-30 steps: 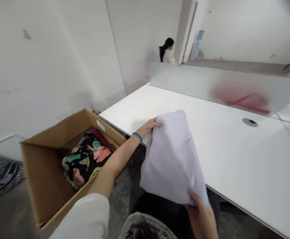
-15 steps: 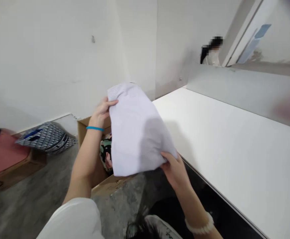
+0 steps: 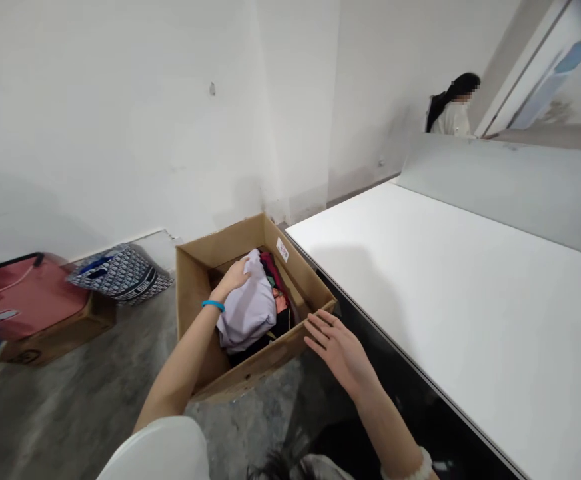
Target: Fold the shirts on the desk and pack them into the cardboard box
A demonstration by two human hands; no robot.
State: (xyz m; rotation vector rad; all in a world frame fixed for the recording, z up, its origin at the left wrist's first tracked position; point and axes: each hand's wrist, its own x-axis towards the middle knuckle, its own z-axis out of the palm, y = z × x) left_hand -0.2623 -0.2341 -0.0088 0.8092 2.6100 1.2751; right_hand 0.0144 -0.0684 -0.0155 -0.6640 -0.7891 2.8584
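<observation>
See a broad white wall across the far side, and at right a smooth white flat-topped counter running from near to far. Find an open brown cardboard box on the grey concrete floor, just left of the counter. Notice farther left a dusty-red soft bag on a low brown carton, beside a navy-and-white patterned bag. Find the pale lavender folded cloth inside the open box, on top of a black print cloth, left of some dark red cloth. Have both hands apart: rest the left hand on the lavender cloth's far end, cannot tell whether pinching or only pressing; hold the right hand with fingers spread, by the box's near right corner. Wear a bright blue band on the left wrist
</observation>
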